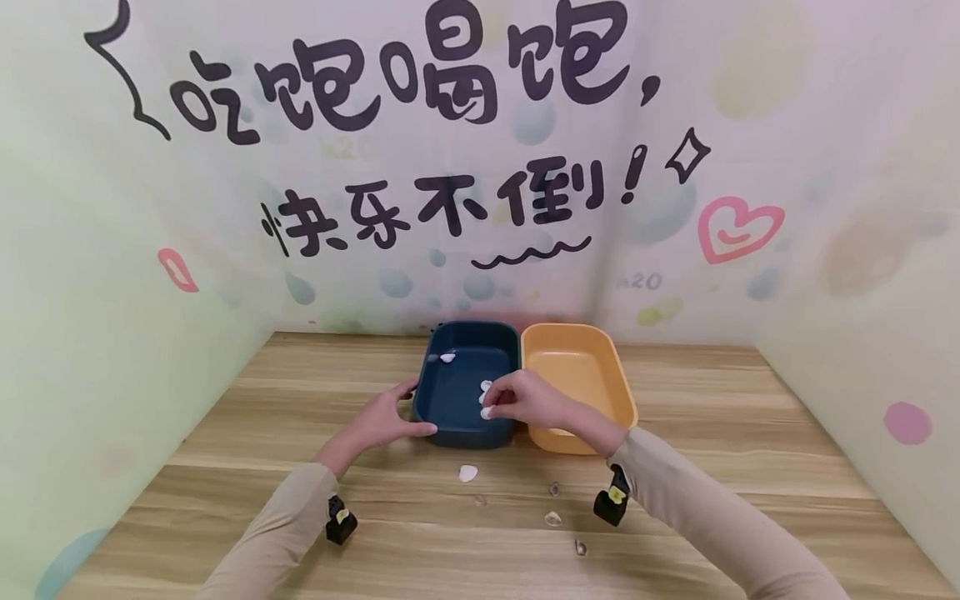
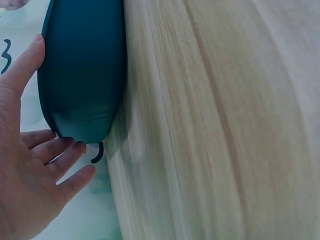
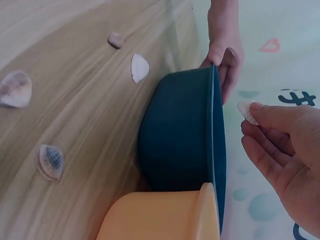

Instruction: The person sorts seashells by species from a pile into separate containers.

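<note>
In the head view my right hand (image 1: 528,398) is over the right side of a dark blue plastic bin (image 1: 450,437). Its thumb and fingertips pinch a small white seashell (image 3: 247,112), held above the bin's rim in the right wrist view. Other white shells (image 1: 486,386) show beside those fingers, inside the bin, and one more white shell (image 1: 447,358) lies near its far left corner. My left hand (image 1: 382,417) holds the bin's near left corner, thumb on the near rim and fingers around the left side (image 2: 62,150).
A yellow bin (image 1: 581,367) stands against the blue bin's right side. On the wood-grain table in front lie a white shell (image 1: 468,473), a small brownish shell (image 1: 480,500) and several other shells (image 1: 553,518). A printed cloth backdrop (image 1: 450,292) rises behind the table.
</note>
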A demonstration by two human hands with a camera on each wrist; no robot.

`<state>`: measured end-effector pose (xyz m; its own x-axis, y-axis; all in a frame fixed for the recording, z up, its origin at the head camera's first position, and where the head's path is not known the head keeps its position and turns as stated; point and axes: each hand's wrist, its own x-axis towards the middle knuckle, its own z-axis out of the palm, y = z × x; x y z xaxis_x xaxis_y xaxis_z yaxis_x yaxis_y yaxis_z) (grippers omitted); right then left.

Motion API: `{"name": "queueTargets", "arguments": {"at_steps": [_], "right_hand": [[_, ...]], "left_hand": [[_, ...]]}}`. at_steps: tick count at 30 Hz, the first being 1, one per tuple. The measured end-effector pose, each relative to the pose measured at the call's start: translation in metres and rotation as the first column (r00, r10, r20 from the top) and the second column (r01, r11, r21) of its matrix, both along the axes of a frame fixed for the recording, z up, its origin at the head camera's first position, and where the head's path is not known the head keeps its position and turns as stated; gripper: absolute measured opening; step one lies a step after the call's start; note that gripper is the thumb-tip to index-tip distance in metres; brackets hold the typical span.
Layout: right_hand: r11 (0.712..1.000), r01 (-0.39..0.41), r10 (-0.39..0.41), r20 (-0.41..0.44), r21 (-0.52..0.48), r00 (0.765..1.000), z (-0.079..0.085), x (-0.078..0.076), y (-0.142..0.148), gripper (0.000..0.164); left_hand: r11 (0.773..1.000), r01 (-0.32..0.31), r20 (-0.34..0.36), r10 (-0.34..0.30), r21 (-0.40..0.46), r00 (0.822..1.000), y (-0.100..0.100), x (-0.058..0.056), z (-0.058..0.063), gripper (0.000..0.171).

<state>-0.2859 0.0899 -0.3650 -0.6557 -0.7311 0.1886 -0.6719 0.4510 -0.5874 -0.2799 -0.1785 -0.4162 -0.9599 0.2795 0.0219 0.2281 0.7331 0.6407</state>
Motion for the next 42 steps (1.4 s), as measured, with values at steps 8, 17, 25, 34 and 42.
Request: {"name": "queueTargets", "arguments": {"at_steps": [8, 17, 25, 34, 42], "right_hand": [[0.997, 0.072, -0.072, 0.011, -0.020, 0.997, -0.008, -0.016, 0.003, 0.011], [0.984, 0.159, -0.155, 0.052, -0.075, 0.987, -0.017, -0.028, -0.005, 0.010], [0.970, 0.220, -0.215, 0.054, -0.105, 0.975, -0.019, -0.034, -0.021, 0.008], [0.837, 0.469, -0.446, 0.143, -0.284, 0.883, -0.026, -0.047, -0.030, 0.019], [0.851, 0.456, -0.423, 0.172, -0.260, 0.889, -0.026, -0.043, -0.023, 0.025]], "left_hand": [[1.000, 0.016, -0.004, -0.016, 0.013, 1.000, 0.000, 0.000, 0.000, 0.093], [0.999, -0.001, 0.015, 0.001, 0.034, 1.000, 0.000, 0.000, -0.001, 0.092], [0.999, -0.010, 0.027, 0.008, 0.042, 1.000, 0.000, 0.000, -0.002, 0.092], [0.998, -0.006, 0.031, 0.004, 0.058, 1.000, 0.002, 0.000, -0.003, 0.090], [0.997, -0.008, 0.032, 0.005, 0.076, 0.999, 0.000, -0.001, -0.003, 0.087]]}}
